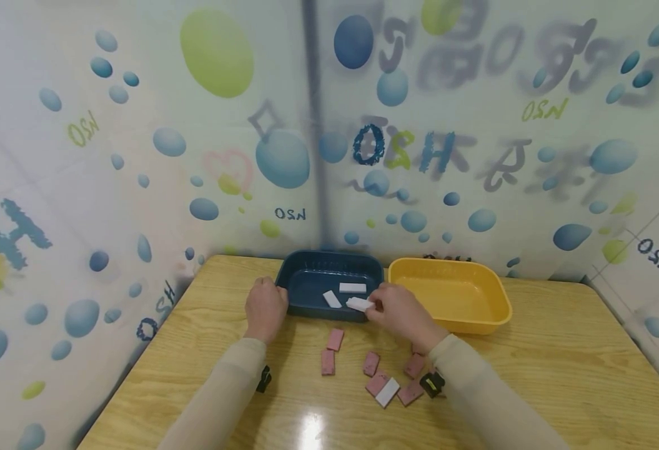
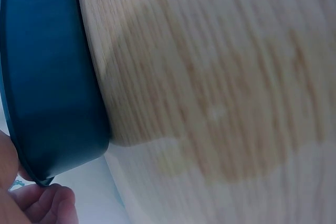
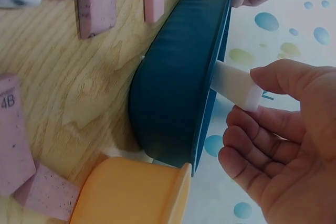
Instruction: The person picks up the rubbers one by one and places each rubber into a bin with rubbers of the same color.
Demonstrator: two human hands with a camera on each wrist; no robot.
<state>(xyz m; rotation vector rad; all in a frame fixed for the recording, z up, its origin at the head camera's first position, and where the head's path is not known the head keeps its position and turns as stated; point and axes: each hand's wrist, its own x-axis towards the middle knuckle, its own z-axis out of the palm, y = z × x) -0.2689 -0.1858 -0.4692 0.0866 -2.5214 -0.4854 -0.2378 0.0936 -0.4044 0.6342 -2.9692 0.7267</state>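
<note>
My right hand (image 1: pixel 401 312) pinches a white eraser (image 3: pixel 234 84) between thumb and fingers, over the near right rim of the dark blue tray (image 3: pixel 168 72). Inside that tray lie two more white erasers, one flat near the right side (image 1: pixel 353 288) and one slanted (image 1: pixel 331 299). At the tray's left end, my left hand (image 1: pixel 266 309) grips the rim; in the left wrist view the thumb and curled fingers (image 2: pixel 50 203) hold its corner. Several pink erasers (image 1: pixel 328 362) are scattered on the table in front, some marked 4B. One white eraser (image 1: pixel 387 392) lies against a pink one.
A yellow tray (image 1: pixel 453 326) stands right beside the blue one, at the back of the wooden table (image 1: pixel 559 350). A wall covering (image 1: pixel 290 212) printed with blue and green drops rises behind. My right forearm partly covers some pink erasers.
</note>
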